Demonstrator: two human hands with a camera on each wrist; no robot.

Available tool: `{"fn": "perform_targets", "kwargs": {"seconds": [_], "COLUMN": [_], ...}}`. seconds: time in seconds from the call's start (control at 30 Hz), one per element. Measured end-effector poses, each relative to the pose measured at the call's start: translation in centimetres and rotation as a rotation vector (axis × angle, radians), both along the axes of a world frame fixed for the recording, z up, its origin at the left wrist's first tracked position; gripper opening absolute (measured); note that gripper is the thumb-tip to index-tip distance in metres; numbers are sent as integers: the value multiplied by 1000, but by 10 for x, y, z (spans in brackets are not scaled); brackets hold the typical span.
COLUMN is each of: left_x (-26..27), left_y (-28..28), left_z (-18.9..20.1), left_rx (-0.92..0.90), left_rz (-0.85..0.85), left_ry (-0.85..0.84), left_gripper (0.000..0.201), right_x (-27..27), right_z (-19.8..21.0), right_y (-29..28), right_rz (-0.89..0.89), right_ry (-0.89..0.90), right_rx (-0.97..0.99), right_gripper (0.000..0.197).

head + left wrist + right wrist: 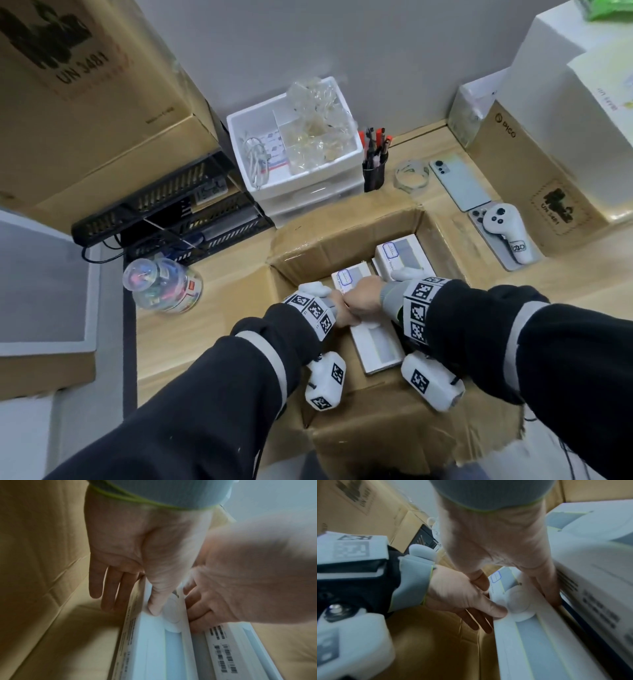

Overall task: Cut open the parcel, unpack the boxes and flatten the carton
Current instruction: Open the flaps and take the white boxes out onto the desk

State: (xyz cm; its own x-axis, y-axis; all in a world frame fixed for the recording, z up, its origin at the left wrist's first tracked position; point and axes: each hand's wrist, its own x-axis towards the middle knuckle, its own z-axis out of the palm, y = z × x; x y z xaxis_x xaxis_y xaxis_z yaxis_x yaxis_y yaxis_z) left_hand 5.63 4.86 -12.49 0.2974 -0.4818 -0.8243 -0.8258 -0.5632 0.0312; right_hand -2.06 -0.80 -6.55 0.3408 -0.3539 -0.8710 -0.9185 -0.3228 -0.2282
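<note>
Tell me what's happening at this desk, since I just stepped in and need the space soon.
A person is unpacking an open brown cardboard carton on the wooden desk. Both hands are down inside it on one long white box: the left hand holds its left side with the thumb on top, and the right hand grips its right side. A second white box lies beside it in the carton. The carton is not yet flattened.

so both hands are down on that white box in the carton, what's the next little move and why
Probably lift the flat white box straight up. The left hand and right hand bracket its opposite sides inside the open brown cardboard carton, and another white box stands close beside it.
</note>
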Motion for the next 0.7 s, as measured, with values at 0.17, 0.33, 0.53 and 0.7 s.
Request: {"fn": "perform_targets", "kwargs": {"seconds": [0.17, 0.33, 0.53, 0.7], "left_x": [4, 5, 13, 20], "left_y": [-2, -3, -2, -5], "left_z": [-10, -13, -3, 16], "left_rx": [32, 40, 72, 56], "left_rz": [-54, 37, 76, 136], "left_ry": [7, 32, 44, 30], "left_gripper": [69, 77, 63, 38], "right_x": [-6, -9, -5, -8], "right_z": [-7, -19, -28, -19], "right_y": [-2, -4, 1, 3], "right_rz": [-99, -292, -483, -478], "right_ry": [25, 26, -55, -50], "right_rx": [30, 113, 233, 223], "right_gripper": [46, 56, 23, 35]}}
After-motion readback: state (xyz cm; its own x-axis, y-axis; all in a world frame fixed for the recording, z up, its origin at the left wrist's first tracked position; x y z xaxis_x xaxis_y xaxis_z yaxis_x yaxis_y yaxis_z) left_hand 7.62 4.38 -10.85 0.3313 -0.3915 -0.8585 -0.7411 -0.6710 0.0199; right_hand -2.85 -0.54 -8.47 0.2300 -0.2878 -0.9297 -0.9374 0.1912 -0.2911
